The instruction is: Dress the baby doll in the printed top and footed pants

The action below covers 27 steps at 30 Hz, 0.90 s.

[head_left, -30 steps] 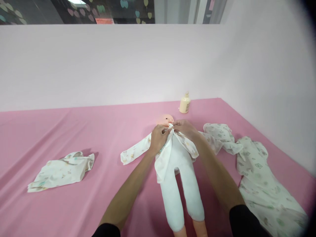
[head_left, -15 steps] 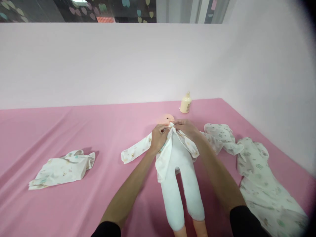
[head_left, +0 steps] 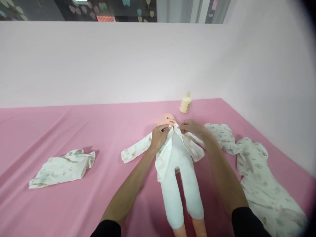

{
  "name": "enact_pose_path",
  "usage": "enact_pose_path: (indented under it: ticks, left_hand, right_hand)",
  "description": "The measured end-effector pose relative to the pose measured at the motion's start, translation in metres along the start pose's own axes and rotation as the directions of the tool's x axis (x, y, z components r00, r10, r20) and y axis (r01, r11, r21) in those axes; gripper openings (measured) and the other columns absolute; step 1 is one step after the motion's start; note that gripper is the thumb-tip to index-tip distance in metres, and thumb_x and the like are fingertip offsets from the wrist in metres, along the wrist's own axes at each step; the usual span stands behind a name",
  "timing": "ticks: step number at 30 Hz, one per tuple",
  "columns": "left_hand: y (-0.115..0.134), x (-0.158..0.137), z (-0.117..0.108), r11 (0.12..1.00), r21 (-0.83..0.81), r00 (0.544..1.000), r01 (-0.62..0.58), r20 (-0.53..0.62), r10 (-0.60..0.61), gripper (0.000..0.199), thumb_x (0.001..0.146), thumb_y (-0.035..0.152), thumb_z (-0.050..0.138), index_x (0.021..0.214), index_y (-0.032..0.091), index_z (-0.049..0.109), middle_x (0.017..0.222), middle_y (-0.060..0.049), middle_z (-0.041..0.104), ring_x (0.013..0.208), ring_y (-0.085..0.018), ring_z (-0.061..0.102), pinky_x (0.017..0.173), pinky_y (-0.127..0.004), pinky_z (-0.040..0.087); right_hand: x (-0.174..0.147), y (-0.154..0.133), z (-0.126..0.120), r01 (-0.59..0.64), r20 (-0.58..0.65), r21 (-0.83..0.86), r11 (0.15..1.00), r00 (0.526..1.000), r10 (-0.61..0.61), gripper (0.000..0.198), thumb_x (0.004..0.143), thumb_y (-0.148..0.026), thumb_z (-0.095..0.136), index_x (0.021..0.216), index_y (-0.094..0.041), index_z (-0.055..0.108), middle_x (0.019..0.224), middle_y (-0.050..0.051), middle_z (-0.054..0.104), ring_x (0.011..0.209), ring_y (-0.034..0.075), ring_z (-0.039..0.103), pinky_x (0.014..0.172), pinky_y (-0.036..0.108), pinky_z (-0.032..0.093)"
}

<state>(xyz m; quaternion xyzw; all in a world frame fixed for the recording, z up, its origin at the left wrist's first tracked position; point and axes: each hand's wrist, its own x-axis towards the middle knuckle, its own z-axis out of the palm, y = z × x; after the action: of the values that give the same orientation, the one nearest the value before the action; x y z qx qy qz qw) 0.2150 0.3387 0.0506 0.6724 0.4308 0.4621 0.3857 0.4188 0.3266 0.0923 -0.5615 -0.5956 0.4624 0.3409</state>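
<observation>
A baby doll (head_left: 184,174) with a white cloth body lies on its back, head away from me. It wears a white printed baby shirt (head_left: 164,164), whose front hangs apart over the chest. At the collar, my left hand (head_left: 159,136) pinches the shirt's left front edge just below the doll's chin. My right hand (head_left: 194,128) is closed at the other collar edge, by the doll's shoulder; its fingertips seem to grip the cloth there. Both sleeves spread outward, the right one partly beneath my right wrist.
A pale yellow pump bottle (head_left: 186,103) stands behind the doll near the wall. Folded printed clothing (head_left: 63,169) lies at the left. More printed baby clothes (head_left: 261,174) are heaped along the right. Pink cloth (head_left: 106,138) covers the surface up to the white walls.
My right hand has moved to the right, away from my left. The two collar edges, formerly together, are now apart, and more of the doll's face shows.
</observation>
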Motion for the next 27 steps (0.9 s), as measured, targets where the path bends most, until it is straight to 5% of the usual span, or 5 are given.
enact_pose_path:
  ticks: [8,15,21,27]
  left_hand:
    - [0.002,0.002,0.001,0.999,0.047,0.999,-0.026,0.026,0.025,0.023,0.088,0.035,0.061,0.082,0.019,0.077,0.097,-0.004,0.076,0.082,-0.018,0.067,0.073,-0.028,0.049]
    - [-0.002,0.005,0.003,0.988,0.118,0.995,-0.095,0.052,0.089,0.030,0.090,0.038,0.058,0.074,0.018,0.074,0.079,-0.003,0.072,0.066,-0.014,0.058,0.064,-0.027,0.043]
    - [-0.004,0.005,0.006,0.975,0.190,0.993,-0.119,0.031,0.115,0.029,0.088,0.038,0.060,0.071,0.019,0.073,0.082,-0.004,0.072,0.079,-0.017,0.062,0.070,-0.027,0.046]
    - [-0.002,0.005,0.006,0.960,0.235,0.988,-0.155,0.041,0.150,0.030,0.089,0.035,0.058,0.068,0.019,0.071,0.079,-0.003,0.070,0.082,-0.018,0.062,0.077,-0.030,0.046]
  right_hand:
    - [0.002,0.001,0.014,0.016,0.036,-0.097,0.995,0.999,-0.012,0.021,0.064,-0.030,0.078,0.063,-0.019,0.061,0.054,-0.003,0.054,0.054,0.012,0.047,0.051,0.025,0.033]
    - [-0.008,-0.004,0.024,-0.001,0.102,0.081,0.997,0.995,-0.008,0.008,0.068,-0.027,0.070,0.071,-0.020,0.069,0.063,-0.002,0.064,0.063,0.017,0.058,0.057,0.026,0.041]
    - [-0.013,0.000,0.023,-0.077,0.215,0.376,0.924,0.977,-0.006,0.026,0.070,-0.027,0.071,0.095,-0.020,0.074,0.087,0.004,0.075,0.078,0.020,0.068,0.074,0.030,0.052]
    - [-0.020,-0.003,0.022,-0.079,0.283,0.406,0.911,0.958,-0.043,0.033,0.076,-0.023,0.069,0.108,-0.021,0.072,0.101,0.005,0.075,0.086,0.020,0.070,0.081,0.031,0.053]
